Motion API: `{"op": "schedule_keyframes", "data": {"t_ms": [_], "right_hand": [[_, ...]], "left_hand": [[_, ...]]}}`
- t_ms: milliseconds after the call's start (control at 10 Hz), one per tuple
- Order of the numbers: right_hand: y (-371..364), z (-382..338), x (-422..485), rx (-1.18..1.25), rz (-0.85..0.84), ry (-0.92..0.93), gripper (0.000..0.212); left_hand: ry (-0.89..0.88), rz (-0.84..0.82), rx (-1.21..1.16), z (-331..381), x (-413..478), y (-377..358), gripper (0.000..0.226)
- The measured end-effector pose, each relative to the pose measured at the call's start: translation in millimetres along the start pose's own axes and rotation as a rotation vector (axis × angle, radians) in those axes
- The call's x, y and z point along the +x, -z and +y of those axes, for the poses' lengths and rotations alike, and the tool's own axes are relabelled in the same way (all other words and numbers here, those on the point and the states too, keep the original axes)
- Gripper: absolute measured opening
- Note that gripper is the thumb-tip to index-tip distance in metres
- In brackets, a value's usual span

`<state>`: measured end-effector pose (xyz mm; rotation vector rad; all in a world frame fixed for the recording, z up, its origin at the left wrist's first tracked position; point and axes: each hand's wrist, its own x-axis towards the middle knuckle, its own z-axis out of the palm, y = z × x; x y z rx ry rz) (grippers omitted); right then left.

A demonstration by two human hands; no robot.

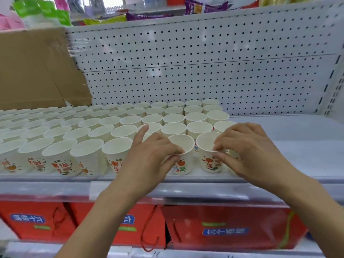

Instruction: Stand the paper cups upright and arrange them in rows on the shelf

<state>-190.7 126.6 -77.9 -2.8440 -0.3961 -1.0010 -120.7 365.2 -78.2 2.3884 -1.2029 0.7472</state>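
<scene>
Two rims are pinched in narrow grips, left cup (186,144) by left hand (149,157), right cup (205,144) by right hand (249,151), and should be aligned without crushing.

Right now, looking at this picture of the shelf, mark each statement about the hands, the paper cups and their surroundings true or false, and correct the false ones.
1. The left hand pinches the rim of a front-row cup. True.
2. The right hand holds nothing. False: it pinches the rim of the neighbouring cup.
3. The paper cups on the shelf lie on their sides. False: they stand upright in rows, mouths up.
4. A cardboard box stands behind the cups at the left. True.
5. Green bottles fill the level below. False: red gift bags are there.
</scene>
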Motion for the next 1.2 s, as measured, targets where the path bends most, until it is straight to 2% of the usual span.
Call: {"op": "schedule_keyframes", "data": {"t_ms": [200, 300, 400, 500, 600, 700, 800, 900, 1000, 1200], "right_hand": [[-4, -1, 1, 0.085, 0.008, 0.009, 0.032], [0, 0, -2, 0.129, 0.030, -0.003, 0.032], [20, 9, -9, 0.151, 0.093, -0.050, 0.044], [40, 28, -27, 0.129, 0.066, -0.097, 0.054], [47, 40, -41, 0.142, -0.027, -0.153, 0.052], [41, 41, -43, 0.179, -0.031, -0.102, 0.022], [33, 42, -39, 0.210, -0.009, -0.095, 0.008], [30, 42, -35, 0.226, -0.028, -0.088, 0.005], [28, 43, -32, 0.232, -0.035, -0.082, 0.004], [33, 42, -35, 0.234, -0.009, -0.115, 0.024]], "left_hand": [[0.013, -0.008, 0.027, -2, 0, 2, 0.020], [0.024, -0.013, 0.007, -1, -1, 1, 0.030], [0.011, 0.002, -0.030, 7, -1, 0, 0.042], [-0.020, 0.019, -0.074, 19, 7, -1, 0.047], [-0.049, 0.011, -0.079, 30, 16, -6, 0.047], [-0.086, -0.016, -0.064, 36, 24, -13, 0.043], [-0.083, -0.008, -0.071, 37, 30, -20, 0.032], [-0.078, 0.000, -0.075, 38, 34, -25, 0.019], [-0.085, 0.001, -0.073, 38, 34, -27, 0.019], [-0.100, 0.034, -0.077, 36, 33, -26, 0.029]]}}
